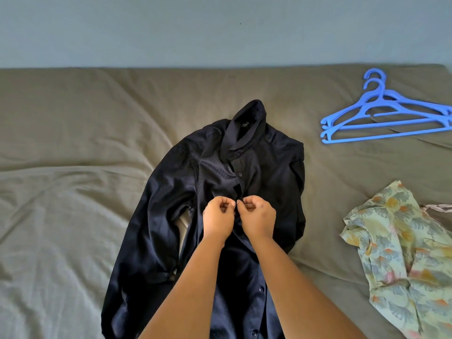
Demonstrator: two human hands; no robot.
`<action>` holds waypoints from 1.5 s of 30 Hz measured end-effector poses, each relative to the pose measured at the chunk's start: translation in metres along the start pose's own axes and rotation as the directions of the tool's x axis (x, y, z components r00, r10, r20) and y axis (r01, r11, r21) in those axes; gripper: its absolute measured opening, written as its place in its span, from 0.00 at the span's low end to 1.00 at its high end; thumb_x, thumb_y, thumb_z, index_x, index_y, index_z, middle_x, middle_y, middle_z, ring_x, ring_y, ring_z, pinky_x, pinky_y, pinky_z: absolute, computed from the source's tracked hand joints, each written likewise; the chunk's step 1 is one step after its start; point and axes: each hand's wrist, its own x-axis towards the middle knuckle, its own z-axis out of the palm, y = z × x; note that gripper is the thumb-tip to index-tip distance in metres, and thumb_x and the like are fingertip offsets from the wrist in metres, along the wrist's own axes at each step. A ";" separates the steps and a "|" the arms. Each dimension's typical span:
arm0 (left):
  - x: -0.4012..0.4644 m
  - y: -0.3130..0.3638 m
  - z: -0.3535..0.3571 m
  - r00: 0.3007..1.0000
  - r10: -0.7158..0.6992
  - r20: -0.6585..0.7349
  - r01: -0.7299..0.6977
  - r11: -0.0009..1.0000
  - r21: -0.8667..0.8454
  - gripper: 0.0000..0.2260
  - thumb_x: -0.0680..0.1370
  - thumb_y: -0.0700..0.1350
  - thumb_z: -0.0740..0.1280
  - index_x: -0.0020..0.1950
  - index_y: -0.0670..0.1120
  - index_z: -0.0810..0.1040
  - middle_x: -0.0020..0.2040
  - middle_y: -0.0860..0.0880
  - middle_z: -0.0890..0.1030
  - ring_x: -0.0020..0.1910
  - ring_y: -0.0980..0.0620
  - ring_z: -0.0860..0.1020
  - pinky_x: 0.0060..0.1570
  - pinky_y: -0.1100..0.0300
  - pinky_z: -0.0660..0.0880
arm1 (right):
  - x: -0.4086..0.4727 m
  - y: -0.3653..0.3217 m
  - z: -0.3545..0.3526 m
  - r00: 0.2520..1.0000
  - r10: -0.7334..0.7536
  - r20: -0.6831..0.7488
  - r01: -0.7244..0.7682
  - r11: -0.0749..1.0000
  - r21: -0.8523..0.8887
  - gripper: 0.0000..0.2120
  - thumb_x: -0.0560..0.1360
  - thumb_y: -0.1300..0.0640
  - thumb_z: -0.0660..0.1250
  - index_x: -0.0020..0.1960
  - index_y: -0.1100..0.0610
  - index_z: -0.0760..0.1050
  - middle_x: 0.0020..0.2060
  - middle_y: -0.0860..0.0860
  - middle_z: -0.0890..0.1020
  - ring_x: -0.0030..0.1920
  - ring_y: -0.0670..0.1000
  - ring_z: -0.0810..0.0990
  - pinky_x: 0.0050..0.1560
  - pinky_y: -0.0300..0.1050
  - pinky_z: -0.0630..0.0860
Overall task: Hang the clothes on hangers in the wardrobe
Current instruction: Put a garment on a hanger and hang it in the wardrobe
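Note:
A dark navy button-up shirt (269,167) lies face up on the bed, collar pointing away from me, sleeves spread down the left and folded on the right. My left hand (217,218) and my right hand (258,218) meet at the shirt's front placket, mid-chest, each pinching one edge of the fabric at a button. Two blue plastic hangers (381,118) lie stacked at the far right of the bed. No wardrobe is in view.
The bed is covered by a wrinkled olive-grey sheet (73,167). A crumpled floral yellow-green garment (401,253) lies at the right edge, with a bit of pale fabric (437,207) behind it. A blue-grey wall (220,30) runs behind the bed.

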 end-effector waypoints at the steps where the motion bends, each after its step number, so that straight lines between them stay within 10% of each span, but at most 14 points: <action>1: -0.004 0.001 -0.003 1.000 0.012 -0.017 -0.013 1.000 -0.016 0.04 0.79 0.42 0.66 0.46 0.48 0.78 0.42 0.51 0.82 0.42 0.54 0.81 0.39 0.65 0.76 | -0.003 -0.003 0.002 1.000 -0.020 0.023 0.020 1.000 0.010 0.08 0.74 0.56 0.70 0.51 0.58 0.82 0.42 0.51 0.84 0.43 0.47 0.82 0.46 0.40 0.77; 7: -0.003 0.004 -0.003 0.995 0.096 -0.035 -0.093 0.993 0.073 0.03 0.78 0.43 0.67 0.45 0.48 0.79 0.40 0.52 0.82 0.41 0.54 0.80 0.46 0.56 0.79 | -0.011 -0.006 0.000 1.000 -0.023 -0.020 0.024 1.000 0.020 0.08 0.76 0.59 0.68 0.54 0.60 0.81 0.46 0.52 0.84 0.44 0.45 0.78 0.41 0.23 0.66; 14: 0.004 0.000 -0.012 0.991 0.110 0.075 -0.120 0.983 0.142 0.04 0.77 0.39 0.67 0.44 0.46 0.79 0.41 0.50 0.82 0.43 0.50 0.81 0.48 0.57 0.78 | -0.007 0.009 -0.003 0.984 0.024 0.174 -0.053 0.984 0.169 0.07 0.75 0.63 0.68 0.52 0.59 0.82 0.42 0.53 0.85 0.42 0.47 0.84 0.49 0.44 0.81; 25: 0.007 0.005 -0.014 0.988 0.043 0.147 -0.037 0.999 -0.040 0.08 0.79 0.45 0.66 0.43 0.44 0.81 0.36 0.50 0.82 0.36 0.53 0.80 0.39 0.63 0.77 | 0.010 0.001 -0.021 0.955 -0.008 0.295 -0.072 0.963 0.259 0.02 0.72 0.62 0.73 0.43 0.59 0.81 0.35 0.53 0.84 0.36 0.48 0.83 0.39 0.39 0.80; 30: 0.012 0.019 -0.006 0.924 -0.107 0.366 0.195 0.957 -0.213 0.08 0.82 0.46 0.60 0.47 0.45 0.75 0.39 0.50 0.75 0.36 0.55 0.73 0.38 0.63 0.71 | 0.011 0.002 -0.030 0.842 0.204 0.500 -0.503 0.634 0.588 0.04 0.80 0.63 0.61 0.49 0.60 0.75 0.39 0.53 0.80 0.40 0.46 0.80 0.42 0.35 0.75; 33: -0.004 -0.001 0.001 0.980 0.028 0.198 -0.073 0.972 0.223 0.19 0.79 0.56 0.63 0.63 0.44 0.70 0.54 0.49 0.75 0.54 0.47 0.77 0.56 0.52 0.74 | -0.005 0.032 -0.024 0.917 0.294 0.269 -0.380 0.846 0.373 0.07 0.81 0.55 0.60 0.56 0.56 0.74 0.41 0.50 0.81 0.44 0.49 0.81 0.52 0.46 0.77; 35: -0.037 -0.028 0.003 0.960 0.244 0.136 -0.278 0.809 0.518 0.23 0.76 0.61 0.63 0.63 0.46 0.70 0.58 0.47 0.73 0.57 0.45 0.73 0.55 0.48 0.73 | -0.030 0.052 -0.025 0.959 0.242 0.148 -0.261 0.957 0.124 0.09 0.80 0.53 0.62 0.54 0.56 0.76 0.43 0.53 0.82 0.48 0.55 0.81 0.54 0.50 0.75; 40: -0.131 -0.106 -0.011 0.899 0.268 0.346 -0.433 0.421 0.797 0.31 0.63 0.65 0.70 0.59 0.49 0.75 0.56 0.48 0.75 0.55 0.44 0.74 0.56 0.42 0.67 | -0.130 0.099 -0.046 0.993 -0.001 0.115 0.053 0.893 -0.447 0.35 0.67 0.31 0.65 0.68 0.49 0.69 0.61 0.54 0.72 0.59 0.57 0.72 0.55 0.53 0.74; 45: -0.153 -0.138 -0.060 0.971 0.102 0.216 -0.228 0.665 0.711 0.30 0.71 0.30 0.60 0.71 0.51 0.69 0.63 0.45 0.66 0.60 0.43 0.66 0.62 0.50 0.69 | -0.189 0.125 -0.071 0.956 0.184 0.229 -0.125 0.960 -0.249 0.31 0.76 0.64 0.62 0.74 0.41 0.60 0.65 0.55 0.66 0.60 0.56 0.74 0.58 0.43 0.71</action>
